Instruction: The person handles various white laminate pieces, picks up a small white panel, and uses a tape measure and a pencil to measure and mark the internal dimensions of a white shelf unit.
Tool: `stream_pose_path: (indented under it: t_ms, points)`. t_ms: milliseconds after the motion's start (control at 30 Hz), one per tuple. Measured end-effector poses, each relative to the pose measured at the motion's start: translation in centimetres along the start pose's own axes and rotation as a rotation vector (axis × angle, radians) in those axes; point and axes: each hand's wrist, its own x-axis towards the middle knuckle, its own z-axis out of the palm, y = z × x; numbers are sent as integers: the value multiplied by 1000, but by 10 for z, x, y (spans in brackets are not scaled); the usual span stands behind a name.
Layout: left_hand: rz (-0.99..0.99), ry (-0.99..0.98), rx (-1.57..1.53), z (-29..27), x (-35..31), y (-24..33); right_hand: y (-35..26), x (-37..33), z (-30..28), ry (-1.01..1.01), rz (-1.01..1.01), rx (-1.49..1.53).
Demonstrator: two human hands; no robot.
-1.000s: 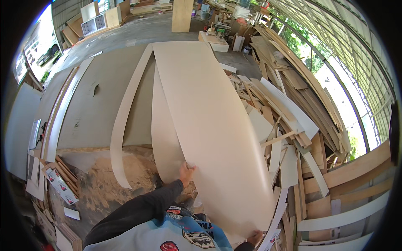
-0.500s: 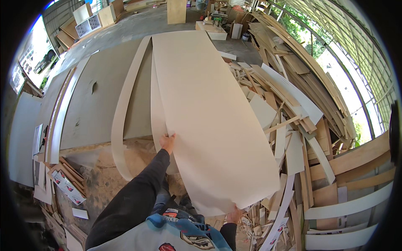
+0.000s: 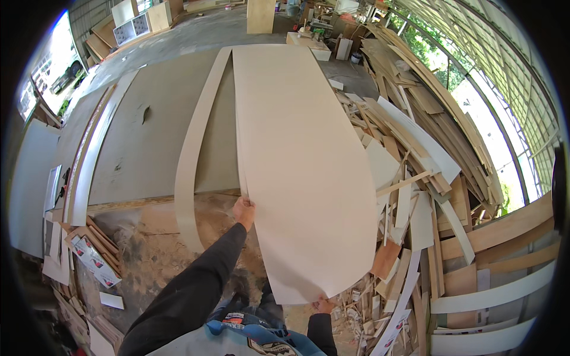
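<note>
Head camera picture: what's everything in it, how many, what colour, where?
Big sheet: at least one, cream, centre
Narrow strip: one, cream, left of the sheet
Flat board: one, grey, left
Leaf shape: one, dark, on board
White strip: one, white, board's left side
Stacked boards: many, brown, right
Offcuts: too many to count, brown and white, lower right
Tall panel: one, tan, far back
Sleeves: two, black, bottom
Left hand: one, bare, sheet's left edge
Right hand: one, bare, sheet's near edge

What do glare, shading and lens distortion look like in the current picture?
Head view: glare washes out the opening at right; head view: the roof bends along the dark fisheye rim; head view: the sheet shows soft shading near its lower end, and the left hand reads clearly.
</note>
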Motion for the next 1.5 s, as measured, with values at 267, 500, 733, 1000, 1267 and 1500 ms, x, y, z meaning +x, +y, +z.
stream_pose_path:
  t_ms: [267, 500, 733, 1000, 1267, 1500]
  points:
    - [207, -42, 24, -27, -35, -42, 80, -23, -33, 244, -76, -30]
    - [266, -244, 104, -37, -22, -68, 81, -20, -41, 161, 46, -161]
    - [163, -288, 301, -33, 9, 26, 52, 25, 39, 112, 146, -192]
    - [256, -176, 249, -37, 22, 23, 46, 51, 61, -92, 106, -91]
    - [83, -133, 111, -62, 0, -53, 62, 81, 84, -214, 434, -127]
    - [170, -176, 298, -37, 12, -75, 8, 205, 174, -270, -238, -646]
